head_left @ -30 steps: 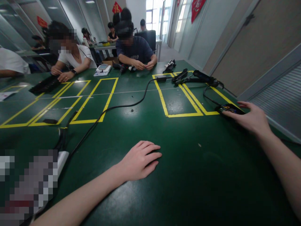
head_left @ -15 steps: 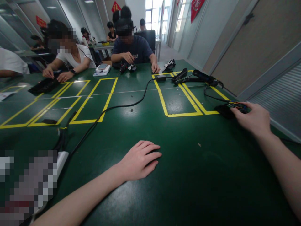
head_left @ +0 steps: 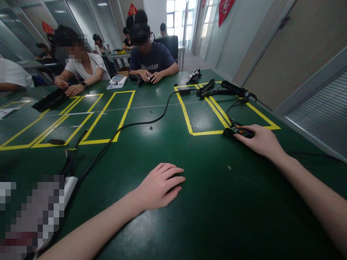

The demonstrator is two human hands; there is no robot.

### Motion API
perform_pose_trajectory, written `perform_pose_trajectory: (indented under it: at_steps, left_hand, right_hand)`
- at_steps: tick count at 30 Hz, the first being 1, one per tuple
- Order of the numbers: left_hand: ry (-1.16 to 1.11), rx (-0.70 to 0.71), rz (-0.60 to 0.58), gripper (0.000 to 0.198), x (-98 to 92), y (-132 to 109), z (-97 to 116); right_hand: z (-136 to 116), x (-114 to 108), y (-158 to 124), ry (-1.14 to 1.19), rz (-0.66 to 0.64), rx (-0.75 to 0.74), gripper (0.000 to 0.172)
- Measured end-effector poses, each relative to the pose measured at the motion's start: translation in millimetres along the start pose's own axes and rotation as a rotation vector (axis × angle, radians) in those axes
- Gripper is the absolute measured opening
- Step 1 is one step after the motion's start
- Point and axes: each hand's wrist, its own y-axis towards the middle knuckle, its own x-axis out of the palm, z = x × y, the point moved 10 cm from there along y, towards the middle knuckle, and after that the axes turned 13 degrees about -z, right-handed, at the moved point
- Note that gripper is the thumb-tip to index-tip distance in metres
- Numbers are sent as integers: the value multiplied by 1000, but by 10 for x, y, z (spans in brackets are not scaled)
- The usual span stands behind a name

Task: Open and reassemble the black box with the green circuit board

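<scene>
My left hand (head_left: pixel 159 185) lies flat on the green table (head_left: pixel 206 202) near its middle, fingers loosely together and holding nothing. My right hand (head_left: pixel 260 141) reaches out to the right and grips a small black device (head_left: pixel 238 131) with coloured parts, at the near corner of a yellow taped rectangle (head_left: pixel 207 133). A thin black cable runs from the device back toward black tools (head_left: pixel 233 88) at the far right.
A long black cable (head_left: pixel 130 124) crosses the table from a black adapter (head_left: pixel 185 90) to a white power strip (head_left: pixel 69 184) at the left. Yellow taped boxes (head_left: pixel 108 115) mark the table. Two people sit opposite, handling small parts; others sit behind them.
My right hand has pulled the black device leftward and nearer along the table, from beyond the taped rectangle's right side to its near corner. My left hand has stayed still.
</scene>
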Motion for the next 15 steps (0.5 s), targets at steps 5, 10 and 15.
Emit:
perform_pose_trajectory:
  at_steps: [5, 10, 15]
  left_hand:
    - [11, 13, 31, 23, -37, 16, 29]
    - [-16, -11, 196, 14, -207, -38, 13]
    - [-28, -25, 280, 30, -300, -95, 3]
  right_hand:
    - [-1068, 288, -298, 160, -196, -330, 35]
    - [-1971, 471, -875, 298, -453, -698, 29]
    - [-2159, 409, -1092, 257, -405, -868, 35]
